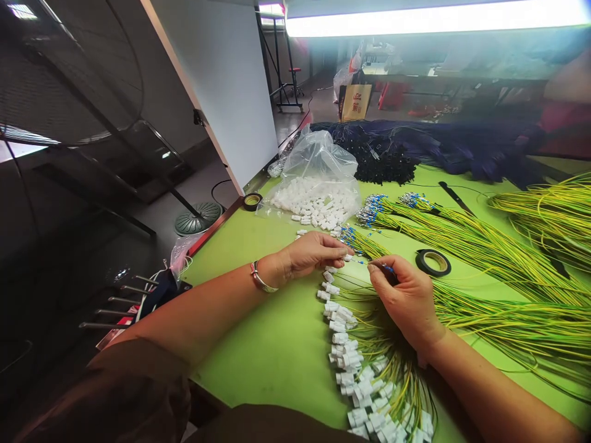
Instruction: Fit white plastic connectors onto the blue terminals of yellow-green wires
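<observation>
My left hand (318, 252) is closed in a pinch on a small white connector housing (348, 258) above the green table. Just to its right, my right hand (406, 298) is closed on a wire whose blue-sleeved terminal (360, 263) points at the housing. Whether the terminal sits inside the housing I cannot tell. Below my hands, a curved row of white connectors (341, 338) on yellow-green wires runs toward my body. Behind my hands lies a bundle of loose wires (364, 243) with blue terminals. The fingers partly hide the held pieces.
A clear plastic bag (318, 154) spills white housings (323, 209) at the back. Rolls of black tape (433, 263) lie among yellow-green wire bundles (508, 258). Black connectors (383, 163) and dark wires (438, 141) fill the far side. A white panel (221, 80) stands at the left edge.
</observation>
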Demonstrator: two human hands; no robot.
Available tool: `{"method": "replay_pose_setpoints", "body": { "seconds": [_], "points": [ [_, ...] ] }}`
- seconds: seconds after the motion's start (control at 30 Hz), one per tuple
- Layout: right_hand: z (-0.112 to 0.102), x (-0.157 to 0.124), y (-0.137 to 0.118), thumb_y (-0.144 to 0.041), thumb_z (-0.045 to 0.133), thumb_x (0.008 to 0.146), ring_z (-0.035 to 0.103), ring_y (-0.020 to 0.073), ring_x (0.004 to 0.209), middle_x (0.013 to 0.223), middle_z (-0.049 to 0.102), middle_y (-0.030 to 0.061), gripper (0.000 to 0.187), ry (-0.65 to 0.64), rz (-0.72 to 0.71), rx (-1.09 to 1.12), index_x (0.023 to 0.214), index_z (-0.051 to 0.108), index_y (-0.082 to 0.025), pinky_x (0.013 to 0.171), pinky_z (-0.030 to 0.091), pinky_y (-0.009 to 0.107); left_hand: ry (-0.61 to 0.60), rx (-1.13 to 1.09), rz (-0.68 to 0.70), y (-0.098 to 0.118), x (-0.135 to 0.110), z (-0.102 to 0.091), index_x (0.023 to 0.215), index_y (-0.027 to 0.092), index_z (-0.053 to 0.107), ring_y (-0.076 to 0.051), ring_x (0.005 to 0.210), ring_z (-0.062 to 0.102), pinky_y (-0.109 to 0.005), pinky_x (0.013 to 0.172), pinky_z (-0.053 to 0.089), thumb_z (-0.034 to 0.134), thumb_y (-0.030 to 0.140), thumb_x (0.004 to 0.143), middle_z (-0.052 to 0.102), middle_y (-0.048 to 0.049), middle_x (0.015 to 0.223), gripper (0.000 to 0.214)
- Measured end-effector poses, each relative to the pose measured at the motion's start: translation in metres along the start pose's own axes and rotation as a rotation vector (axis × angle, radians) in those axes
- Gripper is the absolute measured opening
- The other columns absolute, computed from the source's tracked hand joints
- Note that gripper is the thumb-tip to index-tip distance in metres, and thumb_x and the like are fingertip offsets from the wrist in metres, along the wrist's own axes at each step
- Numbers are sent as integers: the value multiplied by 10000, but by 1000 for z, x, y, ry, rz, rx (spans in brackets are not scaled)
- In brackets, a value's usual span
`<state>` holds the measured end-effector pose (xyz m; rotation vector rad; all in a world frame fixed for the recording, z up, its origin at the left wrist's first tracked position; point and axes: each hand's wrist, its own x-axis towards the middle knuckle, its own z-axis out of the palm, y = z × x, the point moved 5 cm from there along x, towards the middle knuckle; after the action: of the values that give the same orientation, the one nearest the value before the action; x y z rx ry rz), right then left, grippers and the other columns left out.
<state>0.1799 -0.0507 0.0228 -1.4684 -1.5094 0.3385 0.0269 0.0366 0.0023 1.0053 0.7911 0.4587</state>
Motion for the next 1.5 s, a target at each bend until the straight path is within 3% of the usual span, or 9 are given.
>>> {"method": "replay_pose_setpoints", "body": {
  "seconds": [0.3,0.57,0.93,1.2,1.5],
  "points": [
    [0,-1,2,-230,605,804,464,91,474,565,574,-29,92,-5,-28,-42,740,640,-174,467,375,209,1,-31,-18,0,-2,2,830,75,741,-51,588,579,-182,620,469,865,215,531,671,-44,673,353],
    [5,-3,1,-247,580,819,442,83,451,571,568,-30,111,-44,-60,-39,761,642,-174,451,361,210,54,40,102,0,-4,9,785,68,730,-88,566,606,-208,617,506,852,248,556,684,-55,645,316],
    [10,-2,5,-243,581,783,436,88,466,564,563,-30,105,-88,74,22,726,628,-169,454,373,207,19,60,124,-3,-4,12,788,76,718,-98,583,637,-220,663,526,834,228,583,692,-50,643,280],
    [14,-5,1,-210,575,781,419,83,441,545,546,-44,61,-83,-49,-39,752,622,-184,446,357,210,66,-32,89,-14,0,11,742,62,708,-103,560,634,-218,618,513,866,273,518,688,-57,647,346],
    [12,-3,-1,-225,567,761,425,84,465,557,547,-37,92,-126,65,78,703,620,-177,453,361,206,26,-37,123,-9,0,9,734,73,702,-97,584,637,-221,650,522,868,274,518,679,-45,649,339]
  ]
}}
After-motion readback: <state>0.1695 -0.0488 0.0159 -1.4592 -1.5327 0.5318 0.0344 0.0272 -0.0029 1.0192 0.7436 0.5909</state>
